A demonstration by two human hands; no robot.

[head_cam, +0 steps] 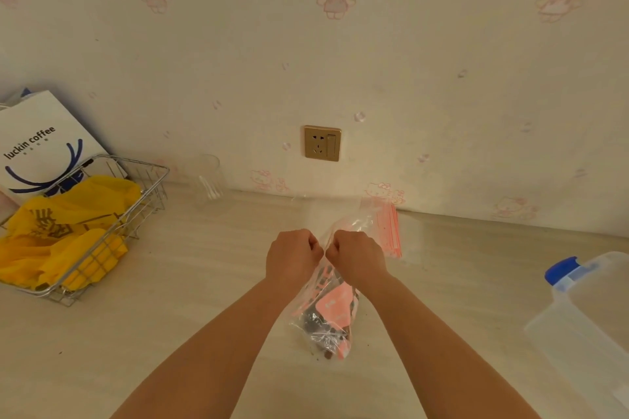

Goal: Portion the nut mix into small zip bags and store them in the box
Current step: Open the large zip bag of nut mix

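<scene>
Nut mix bag [328, 316] hangs at centre over the worktop [190, 282], its top pinched between both fists. Left hand [293, 253] has its grip clamped on one edge of the mouth, right hand [357, 253] clamped on the other, knuckles almost touching. Spare zip bags [388, 228] lie just behind; the clear box [585, 316] sits far right. A sharp pull could probably split the thin film and scatter nuts.
</scene>
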